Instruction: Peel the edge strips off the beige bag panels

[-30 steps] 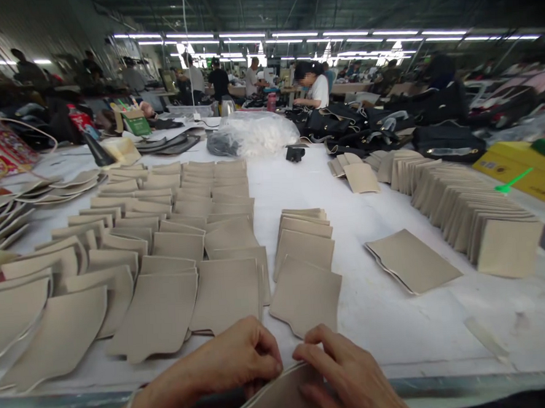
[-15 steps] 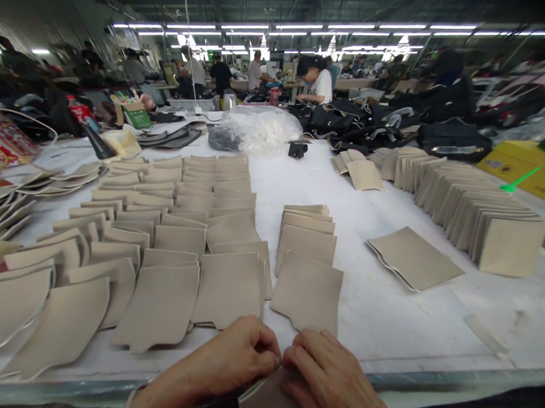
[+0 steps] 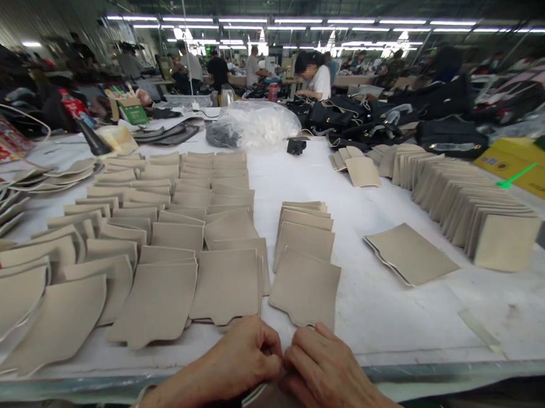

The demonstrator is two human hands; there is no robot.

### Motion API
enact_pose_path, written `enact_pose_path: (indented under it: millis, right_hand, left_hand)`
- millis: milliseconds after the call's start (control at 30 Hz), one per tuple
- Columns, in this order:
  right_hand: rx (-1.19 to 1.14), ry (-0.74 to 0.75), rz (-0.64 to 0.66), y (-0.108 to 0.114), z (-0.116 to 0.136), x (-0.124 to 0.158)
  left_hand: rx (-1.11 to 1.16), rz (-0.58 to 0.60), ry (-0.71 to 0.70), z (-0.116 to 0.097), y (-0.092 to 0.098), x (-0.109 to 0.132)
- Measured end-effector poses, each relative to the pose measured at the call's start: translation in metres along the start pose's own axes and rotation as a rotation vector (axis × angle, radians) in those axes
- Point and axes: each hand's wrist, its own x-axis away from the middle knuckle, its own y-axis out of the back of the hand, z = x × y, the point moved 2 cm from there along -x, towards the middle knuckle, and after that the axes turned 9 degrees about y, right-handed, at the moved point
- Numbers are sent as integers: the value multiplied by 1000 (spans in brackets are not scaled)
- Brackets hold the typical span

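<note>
At the table's front edge, my left hand (image 3: 251,351) is closed, its fingers and thumb pinched at the top edge of a beige leather-like panel (image 3: 271,407). Close beside it, my right hand (image 3: 326,370) bends its fingers over the same panel, holding it from the right. Only the panel's upper part shows; its lower end runs out of view. Just beyond my hands lies a short row of beige panels (image 3: 305,285), overlapping one another. To the left, several longer rows of similar panels (image 3: 153,300) cover the white tabletop (image 3: 358,322).
Two or so stacked panels (image 3: 411,254) lie to the right, beside a long row of upright panels (image 3: 505,239). A yellow box (image 3: 524,167) with a green tool (image 3: 515,177) stands behind. A plastic bag (image 3: 267,124), a small black camera-like object (image 3: 296,146) and black bags (image 3: 453,137) are farther back.
My hands stay at the panel's top edge, with the right fingers slightly shifted. The whole view has moved a little; the panels on the table lie as before.
</note>
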Motion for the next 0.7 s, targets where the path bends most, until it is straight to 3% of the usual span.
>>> enact_pose_path:
  millis: [267, 533, 700]
  right_hand:
    - [18, 49, 134, 0, -1, -1]
    - [67, 18, -97, 0, -2, -4]
    - [-62, 180, -49, 16, 0, -5]
  left_hand:
    - [-103, -31, -8, -14, 6, 4]
    - [-148, 28, -44, -22, 12, 6]
    - [-207, -43, -87, -34, 19, 2]
